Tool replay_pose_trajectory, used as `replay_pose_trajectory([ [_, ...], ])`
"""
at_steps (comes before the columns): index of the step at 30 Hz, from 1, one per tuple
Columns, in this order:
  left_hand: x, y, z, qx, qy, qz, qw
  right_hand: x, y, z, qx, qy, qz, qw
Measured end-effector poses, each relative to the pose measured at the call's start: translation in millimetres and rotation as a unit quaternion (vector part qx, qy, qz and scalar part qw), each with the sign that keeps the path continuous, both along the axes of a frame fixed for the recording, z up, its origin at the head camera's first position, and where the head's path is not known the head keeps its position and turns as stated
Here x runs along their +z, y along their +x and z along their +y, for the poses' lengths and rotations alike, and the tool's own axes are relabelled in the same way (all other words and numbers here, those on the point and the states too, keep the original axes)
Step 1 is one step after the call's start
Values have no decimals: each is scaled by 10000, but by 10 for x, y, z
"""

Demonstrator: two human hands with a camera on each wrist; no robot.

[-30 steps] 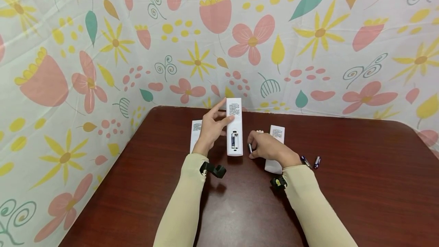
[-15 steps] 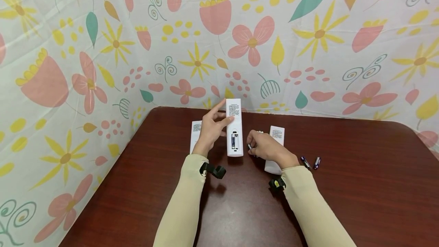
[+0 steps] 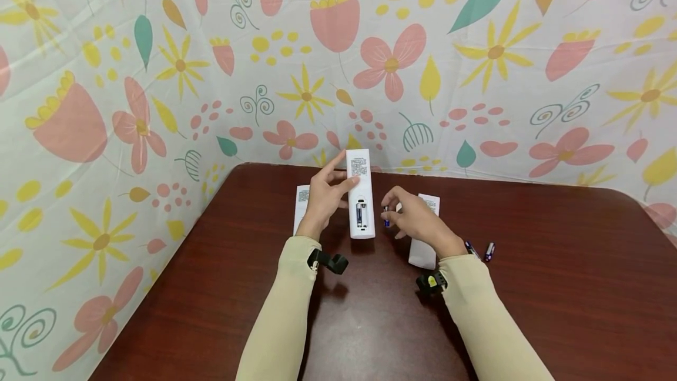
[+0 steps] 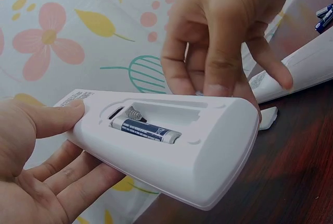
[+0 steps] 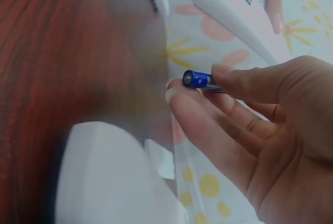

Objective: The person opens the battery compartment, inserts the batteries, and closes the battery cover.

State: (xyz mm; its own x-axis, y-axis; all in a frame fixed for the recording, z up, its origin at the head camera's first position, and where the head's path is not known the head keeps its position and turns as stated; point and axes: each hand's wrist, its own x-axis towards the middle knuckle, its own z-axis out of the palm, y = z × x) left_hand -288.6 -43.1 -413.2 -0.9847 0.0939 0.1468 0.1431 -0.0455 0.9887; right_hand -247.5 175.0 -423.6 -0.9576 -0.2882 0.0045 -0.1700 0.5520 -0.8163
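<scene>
My left hand [image 3: 324, 197] grips a white remote control [image 3: 361, 193] by its side, thumb across its back and fingers beneath. The remote's back faces me, with the battery compartment uncovered. In the left wrist view, one dark-blue AAA-size battery [image 4: 145, 130] lies in the near slot; a bare spring shows beside it in the other slot. Just right of the remote, my right hand [image 3: 416, 216] pinches a second battery [image 5: 199, 80] between thumb and fingertips. Its blue end points out past the fingers in the right wrist view.
A white remote [image 3: 300, 203] lies left, partly behind my left hand. Another remote [image 3: 422, 253] lies under my right hand, with a small white piece [image 4: 268, 118] near it. Two loose batteries, one partly hidden [image 3: 472, 248] and one visible [image 3: 490, 251], lie farther right. A floral cloth [image 3: 391, 104] hangs behind the table.
My right hand has lifted slightly, and the battery in its fingers has turned from slanted to nearly upright in the head view. The left hand and its remote have barely moved.
</scene>
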Motion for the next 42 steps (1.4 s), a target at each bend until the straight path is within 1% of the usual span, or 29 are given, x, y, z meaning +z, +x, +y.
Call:
replay_pose_trajectory([
  [5,-3,-1,3,1,-9,23,10000,81,30,10,-79,-194,60,9998],
  [9,-6,6,5,33,-46,44,10000,144,64,-3,-125,-446,84,9989],
  [13,-5,9,6,80,-106,76,9999,196,96,-16,-67,-661,99,9977],
  [16,-9,9,2,88,-144,98,9998,226,115,-34,-14,-721,162,9973],
  [23,-7,11,3,85,-139,143,9998,267,145,-110,165,-652,535,9963],
  [33,-1,12,8,47,-52,147,9999,246,169,-254,301,-688,638,9951],
  [42,-14,11,13,163,-138,98,9997,184,164,-343,209,-402,865,9952],
])
